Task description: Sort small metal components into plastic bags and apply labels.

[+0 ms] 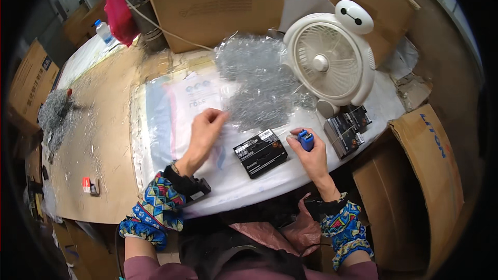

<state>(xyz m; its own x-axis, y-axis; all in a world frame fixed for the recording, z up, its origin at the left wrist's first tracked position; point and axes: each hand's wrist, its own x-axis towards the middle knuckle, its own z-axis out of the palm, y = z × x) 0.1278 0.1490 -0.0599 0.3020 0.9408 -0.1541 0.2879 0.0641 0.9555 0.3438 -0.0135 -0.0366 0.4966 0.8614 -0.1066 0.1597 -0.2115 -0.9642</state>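
Observation:
My left hand (205, 137) is raised over a printed white plastic sheet (197, 91), thumb and fingertips pinched together; anything between them is too small to make out. In my right hand (314, 161) is a small blue object (305, 140) with a dark top, gripped between thumb and fingers; its kind is unclear. Between the hands a black printed box (260, 153) lies on the white table cover, touched by neither. Beyond it spreads a heap of thin silvery-grey strands (262, 85). A stack of flat black boxes (345, 132) sits right of my right hand.
A white fan (329, 59) stands behind the black stack. Cardboard boxes rise at the back (218, 10) and the right edge (425, 161). Another grey strand bundle (55, 111) lies far left, with a small red-and-white box (91, 186) nearer. A bottle (104, 32) stands back left.

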